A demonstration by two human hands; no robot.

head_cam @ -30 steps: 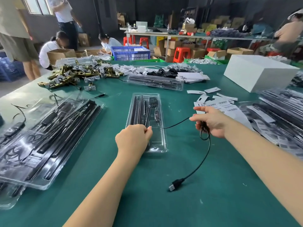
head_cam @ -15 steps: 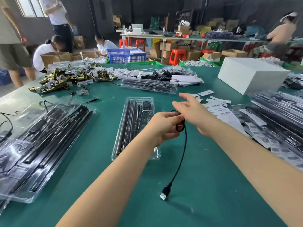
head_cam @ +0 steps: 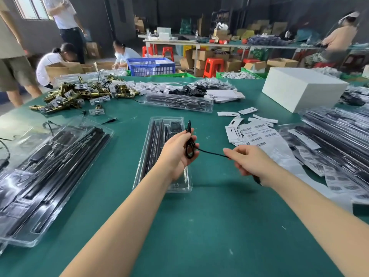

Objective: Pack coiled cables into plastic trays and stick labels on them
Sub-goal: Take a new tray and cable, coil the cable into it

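- The black cable is partly wound: a small loop sits in the left hand, and a straight run leads from that grip across to the right hand.
- The left hand's grip is closed round the coil, thumb and fingers pinching the loops together; the coil hangs above the clear plastic tray.
- The right hand's grip pinches the free run of cable between thumb and fingertips, and a dark end, probably the plug, shows below its wrist.
- My judgement is that the cable is light, thin and limp, with some spring, so the loops are likely to open if the pinch loosens. It is best held where the loops cross, with the tail kept lightly taut.
- The tray lies on the green table directly under the left grip, already holding long black parts; its thin walls look flexible and slippery.
- Barcode labels lie beyond the right grip, near it.
- Further out from the right grip are filled trays and a white box; out from the left grip, another tray stack and brass hardware.
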